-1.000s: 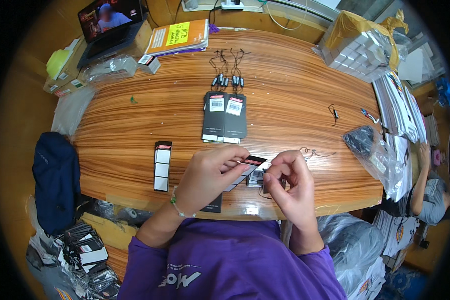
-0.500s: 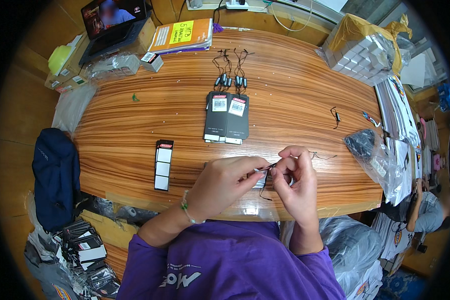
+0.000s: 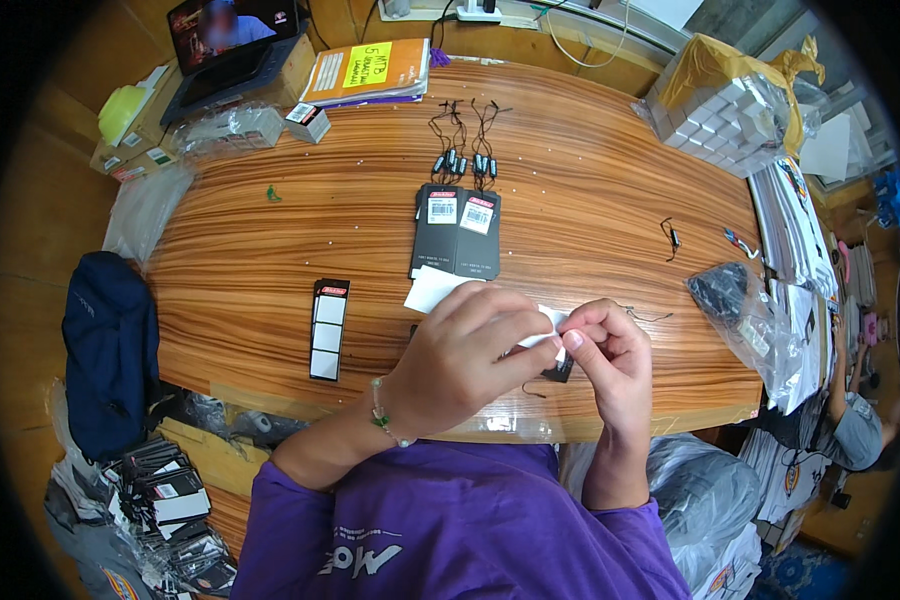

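Both hands meet at the bench's point(image 3: 270, 290) near edge: the left hand point(image 3: 465, 355) and right hand point(image 3: 610, 350) pinch a small white sticker point(image 3: 548, 322) between their fingers, above a black tag point(image 3: 560, 372). Best to keep it taut and square. Beyond lie two black tags point(image 3: 457, 232).

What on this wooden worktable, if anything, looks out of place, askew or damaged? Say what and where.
Nothing looks damaged or spilled. One loose black cord lies alone toward the table's right side, apart from the bundled cords above the black tags. Both hands, left and right, pinch a white sticker.
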Demonstrator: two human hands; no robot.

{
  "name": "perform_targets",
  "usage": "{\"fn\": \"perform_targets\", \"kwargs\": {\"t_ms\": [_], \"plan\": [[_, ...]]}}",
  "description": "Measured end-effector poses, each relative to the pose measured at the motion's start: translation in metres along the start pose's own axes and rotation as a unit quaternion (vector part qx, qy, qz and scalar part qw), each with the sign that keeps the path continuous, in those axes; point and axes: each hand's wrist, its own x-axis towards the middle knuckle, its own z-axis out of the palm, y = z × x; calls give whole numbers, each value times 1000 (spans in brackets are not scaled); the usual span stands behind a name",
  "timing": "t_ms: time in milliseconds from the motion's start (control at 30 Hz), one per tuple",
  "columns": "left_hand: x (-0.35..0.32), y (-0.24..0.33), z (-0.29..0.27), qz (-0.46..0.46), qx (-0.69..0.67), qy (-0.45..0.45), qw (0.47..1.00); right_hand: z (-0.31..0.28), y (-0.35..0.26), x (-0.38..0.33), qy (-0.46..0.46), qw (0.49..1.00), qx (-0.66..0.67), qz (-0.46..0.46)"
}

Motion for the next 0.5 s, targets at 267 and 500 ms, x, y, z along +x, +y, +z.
{"fn": "perform_targets", "kwargs": {"t_ms": [267, 500], "plan": [[-2, 1, 3, 33, 31, -20, 999, 1, 3, 0, 48, 924, -346, -156], [4, 5, -3, 41, 56, -26, 997, 1, 5, -1, 162, 938, -228, -206]]}}
